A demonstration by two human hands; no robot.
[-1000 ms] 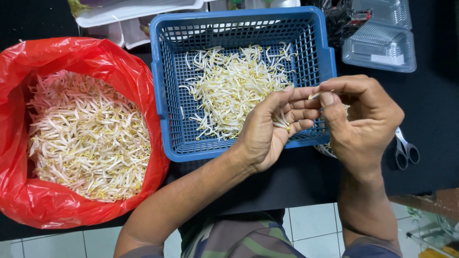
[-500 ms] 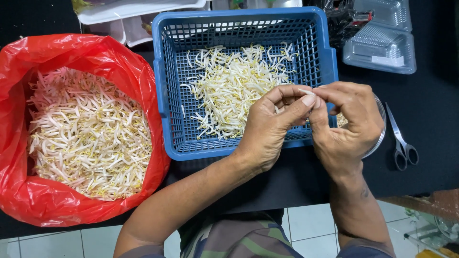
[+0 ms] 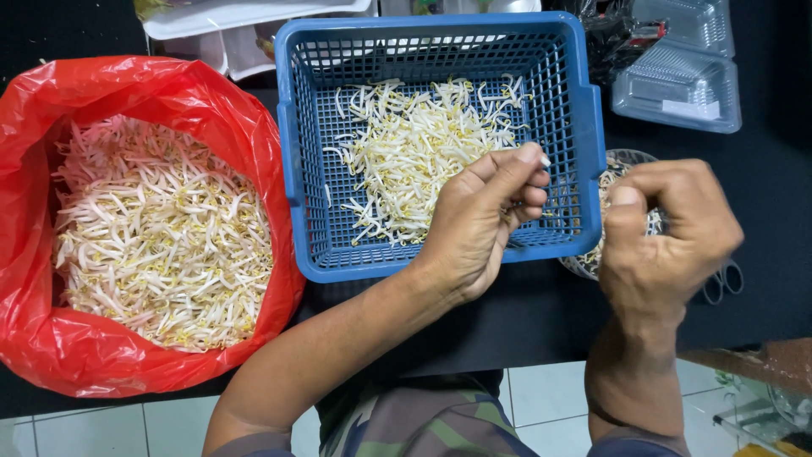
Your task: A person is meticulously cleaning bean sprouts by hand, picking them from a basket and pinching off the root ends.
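My left hand [image 3: 486, 222] hovers over the near right part of a blue plastic basket [image 3: 292, 169], fingers curled around a few bean sprouts. A loose pile of bean sprouts [image 3: 414, 161] lies in the basket. My right hand [image 3: 668, 230] is just right of the basket, its thumb pressed on closed fingers, above a small round clear container [image 3: 623, 161] that holds some sprout bits. I see nothing in the right hand. An open red plastic bag [image 3: 211, 110] on the left is filled with more bean sprouts [image 3: 161, 228].
Scissors [image 3: 729, 279] lie on the black table behind my right hand. Clear plastic clamshell boxes [image 3: 677, 85] stand at the back right and a white tray [image 3: 245, 13] at the back. The table's near edge runs below my arms, with tiled floor beneath.
The two hands were pinching together over the basket's near right corner. They have now parted, and the right hand has moved right, over the small container.
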